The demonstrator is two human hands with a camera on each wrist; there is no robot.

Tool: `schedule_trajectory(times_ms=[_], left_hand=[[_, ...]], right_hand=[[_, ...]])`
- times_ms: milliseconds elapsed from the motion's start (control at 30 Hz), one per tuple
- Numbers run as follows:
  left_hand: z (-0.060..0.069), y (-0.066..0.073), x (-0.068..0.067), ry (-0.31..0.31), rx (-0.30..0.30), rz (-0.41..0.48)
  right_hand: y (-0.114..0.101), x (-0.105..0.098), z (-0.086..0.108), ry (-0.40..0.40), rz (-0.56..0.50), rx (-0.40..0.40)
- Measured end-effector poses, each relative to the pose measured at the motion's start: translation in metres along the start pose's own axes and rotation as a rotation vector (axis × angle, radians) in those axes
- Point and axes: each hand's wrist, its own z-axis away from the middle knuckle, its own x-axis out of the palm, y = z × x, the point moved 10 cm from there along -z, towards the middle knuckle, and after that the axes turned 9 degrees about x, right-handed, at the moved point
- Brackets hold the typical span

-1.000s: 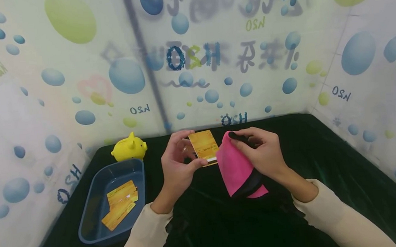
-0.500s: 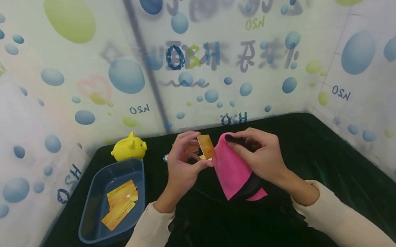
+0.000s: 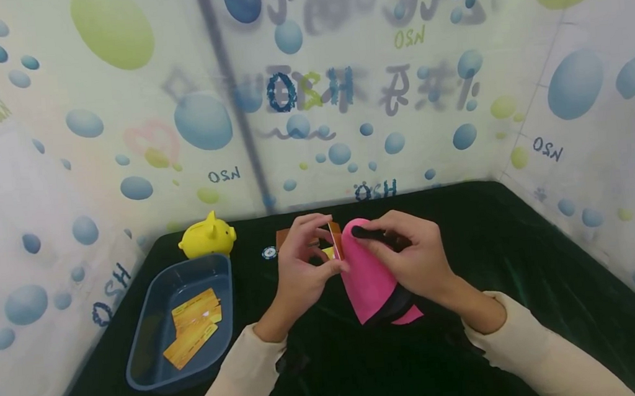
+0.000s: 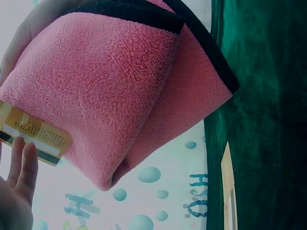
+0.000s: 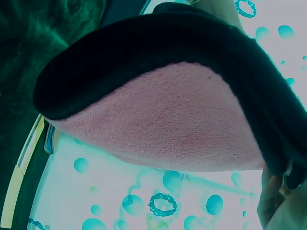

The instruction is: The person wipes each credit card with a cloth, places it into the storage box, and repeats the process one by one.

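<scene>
In the head view my left hand (image 3: 304, 277) pinches a gold bank card (image 3: 335, 241) between thumb and fingers, its narrow edge turned toward the camera. My right hand (image 3: 418, 249) grips a pink fleece cloth (image 3: 371, 281) by its black border, and the rest of it hangs down. The card is right beside the cloth's left side. Dots and a dark stripe show on the card (image 4: 42, 134) in the left wrist view, where it touches the fleece. From the right wrist, the cloth (image 5: 163, 120) fills much of the picture, with fingers at its lower right corner.
A blue tray (image 3: 139, 349) with several gold cards (image 3: 195, 316) stands at the left, a yellow piggy bank (image 3: 207, 236) behind it. A poker chip (image 3: 269, 253) and a brown object (image 3: 283, 238), partly hidden, lie beyond my left hand on the dark green tablecloth (image 3: 524, 269).
My left hand has shifted right, turning the card from face-on to edge-on beside the cloth. The cloth has moved slightly left. The chip and brown object have come into sight.
</scene>
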Motion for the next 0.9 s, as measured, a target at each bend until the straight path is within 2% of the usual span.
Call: schedule_trajectory(times_ms=[233,433,667,900], left_hand=[[-0.001,0.003,0.000,0.011,0.014,-0.045],[-0.001,0.008,0.002,0.014,0.032,-0.049],[0.000,0.011,0.006,0.013,0.045,0.005],[0.002,0.013,0.007,0.015,0.055,0.052]], right_hand=[[-0.003,0.005,0.002,-0.022,-0.019,-0.066],[-0.009,0.009,0.004,-0.042,-0.042,-0.130],[-0.015,0.012,0.006,-0.052,-0.051,-0.194],[-0.017,0.015,0.009,-0.047,-0.086,-0.212]])
